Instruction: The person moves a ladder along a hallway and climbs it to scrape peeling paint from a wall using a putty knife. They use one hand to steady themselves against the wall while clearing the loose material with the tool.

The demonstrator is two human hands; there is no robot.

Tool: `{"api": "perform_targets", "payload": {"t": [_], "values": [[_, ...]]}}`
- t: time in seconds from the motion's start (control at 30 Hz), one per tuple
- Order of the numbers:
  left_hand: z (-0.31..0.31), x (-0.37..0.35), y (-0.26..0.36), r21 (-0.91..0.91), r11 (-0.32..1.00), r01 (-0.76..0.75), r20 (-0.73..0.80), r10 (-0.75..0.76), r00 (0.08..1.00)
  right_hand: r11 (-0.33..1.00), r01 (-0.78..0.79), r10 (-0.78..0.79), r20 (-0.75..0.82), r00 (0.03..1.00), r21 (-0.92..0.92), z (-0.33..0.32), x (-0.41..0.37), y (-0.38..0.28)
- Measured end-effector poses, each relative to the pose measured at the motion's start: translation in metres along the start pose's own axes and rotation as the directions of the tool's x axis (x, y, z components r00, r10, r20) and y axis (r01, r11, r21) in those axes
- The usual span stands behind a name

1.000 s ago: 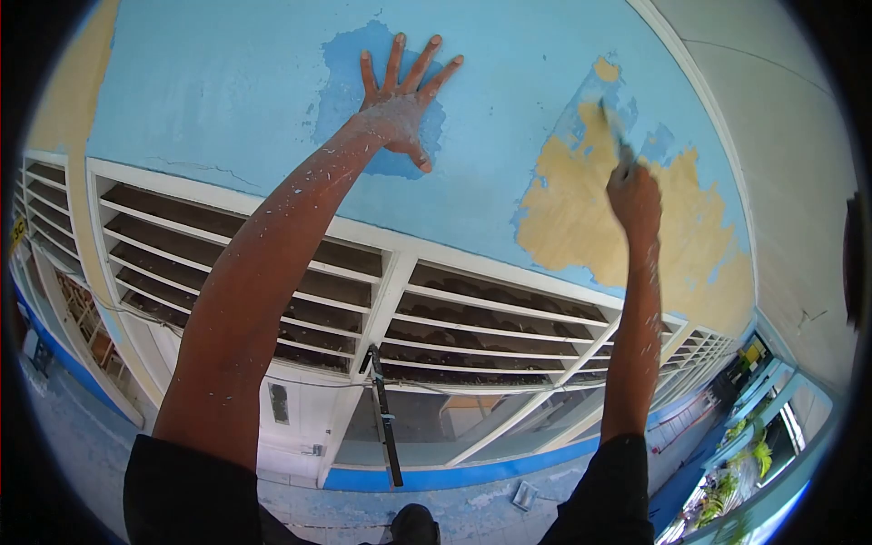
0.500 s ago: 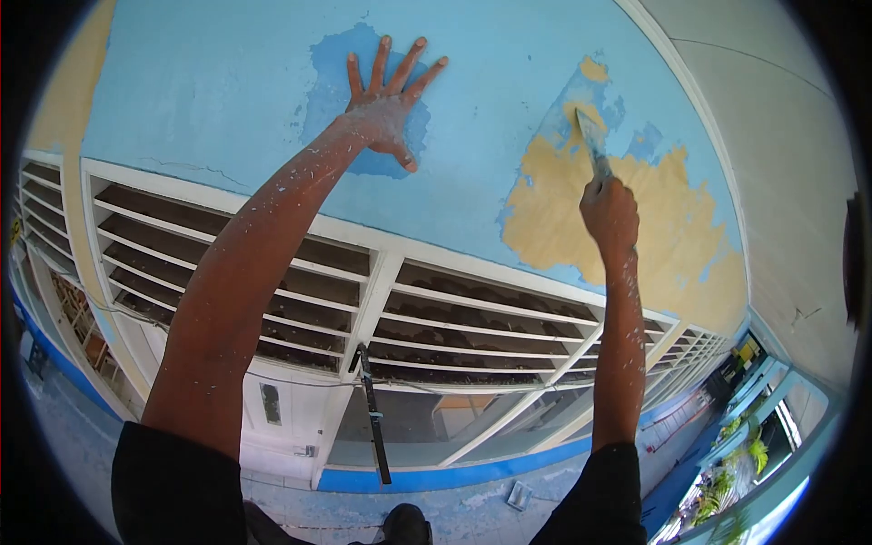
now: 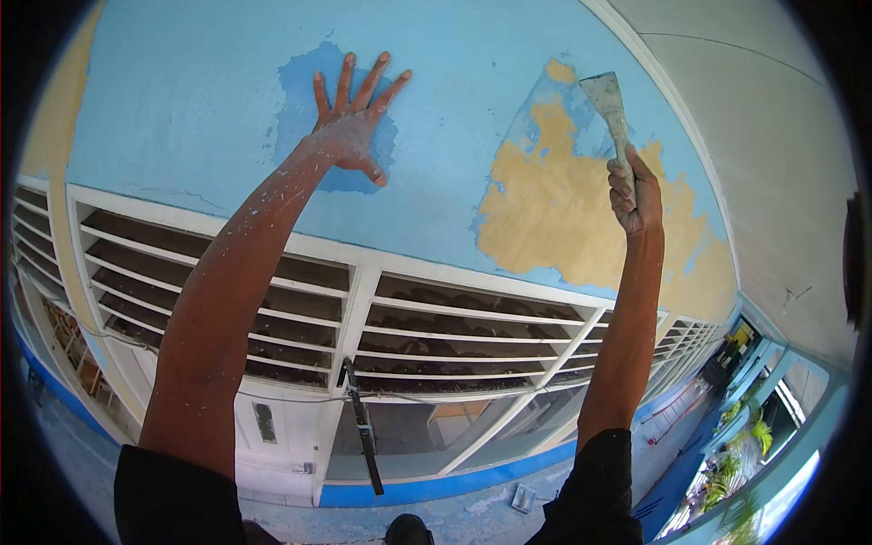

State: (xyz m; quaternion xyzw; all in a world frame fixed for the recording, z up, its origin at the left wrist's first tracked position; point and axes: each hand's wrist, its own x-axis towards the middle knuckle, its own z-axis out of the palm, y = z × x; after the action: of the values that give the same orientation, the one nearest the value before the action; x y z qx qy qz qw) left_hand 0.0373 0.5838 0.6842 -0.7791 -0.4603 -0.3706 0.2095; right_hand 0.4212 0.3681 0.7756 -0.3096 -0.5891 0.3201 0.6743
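My left hand [image 3: 350,132] lies flat on the light blue wall [image 3: 436,136], fingers spread over a darker blue patch [image 3: 295,91] of bared paint. In my right hand [image 3: 639,195] is a putty knife [image 3: 610,104], its handle wrapped by my fingers and its wide, paint-smeared blade pointing up. The blade overlaps the upper right part of the wall, beside a large scraped area [image 3: 554,209] of yellowish surface with ragged blue edges. Pale flecks dot my left hand and forearm.
White louvred vents [image 3: 472,318] run below the painted wall, with windows and a white door [image 3: 272,445] beneath. A long black bar [image 3: 363,427] hangs near the door. A small tray [image 3: 523,498] sits on the floor far below. Plants [image 3: 722,477] stand outside at right.
My right hand has turned and moved right, taking the putty knife's blade off the yellow area's upper edge. My left hand stays on its patch while the view has shifted slightly.
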Motion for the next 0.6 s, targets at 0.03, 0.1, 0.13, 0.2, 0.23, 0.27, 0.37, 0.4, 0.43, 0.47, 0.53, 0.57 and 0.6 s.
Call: {"api": "perform_targets", "payload": {"t": [0.03,0.1,0.13,0.2,0.23,0.27,0.37,0.4,0.43,0.47,0.53,0.57,0.6], "values": [[-0.001,-0.001,0.001,-0.004,1.000,-0.003,0.002,0.003,1.000,1.000,0.026,-0.026,0.008,1.000,0.001,-0.009,0.001,0.003],[-0.003,-0.001,0.001,-0.014,1.000,0.000,0.004,0.000,1.000,0.997,0.073,-0.073,0.031,0.997,0.001,-0.004,-0.005,0.007],[-0.003,-0.002,0.001,-0.020,1.000,-0.002,0.004,0.002,1.000,0.998,0.068,-0.068,0.141,0.988,0.007,0.000,-0.007,0.006],[-0.004,-0.002,0.000,-0.024,1.000,-0.002,0.006,0.002,1.000,0.999,0.031,-0.030,0.074,0.997,-0.013,0.014,-0.011,0.004],[0.000,-0.001,-0.002,-0.004,1.000,-0.008,-0.028,0.008,1.000,1.000,0.011,-0.011,0.039,0.999,-0.019,0.019,-0.011,0.005],[0.004,0.001,-0.002,0.016,1.000,-0.013,-0.061,0.014,0.998,0.996,0.027,-0.030,-0.027,0.999,-0.081,0.017,-0.007,0.009],[0.001,-0.001,-0.003,-0.014,1.000,-0.011,-0.025,0.011,1.000,0.939,0.003,-0.085,-0.223,0.971,-0.344,0.011,0.001,0.029],[-0.004,-0.002,-0.001,-0.039,0.999,-0.008,0.005,0.008,1.000,0.880,-0.043,-0.105,-0.283,0.953,-0.472,0.014,0.001,0.037],[-0.004,-0.003,0.000,-0.033,0.999,-0.007,0.003,0.007,1.000,0.804,-0.097,-0.134,-0.338,0.931,-0.587,0.018,0.001,0.045],[-0.003,-0.003,0.001,-0.026,1.000,-0.005,-0.001,0.005,1.000,0.671,-0.160,-0.197,-0.382,0.903,-0.724,0.021,0.002,0.053],[-0.004,-0.002,0.001,-0.019,1.000,-0.003,-0.004,0.003,1.000,0.509,-0.084,-0.357,-0.299,0.885,-0.857,0.024,0.002,0.069],[-0.004,-0.001,0.000,-0.017,1.000,-0.004,-0.001,0.004,1.000,0.417,-0.051,-0.427,-0.245,0.870,-0.907,0.022,0.005,0.078],[-0.004,-0.001,0.000,-0.015,1.000,-0.006,0.004,0.006,1.000,0.231,-0.015,-0.509,-0.135,0.850,-0.973,0.014,0.011,0.088]]}}
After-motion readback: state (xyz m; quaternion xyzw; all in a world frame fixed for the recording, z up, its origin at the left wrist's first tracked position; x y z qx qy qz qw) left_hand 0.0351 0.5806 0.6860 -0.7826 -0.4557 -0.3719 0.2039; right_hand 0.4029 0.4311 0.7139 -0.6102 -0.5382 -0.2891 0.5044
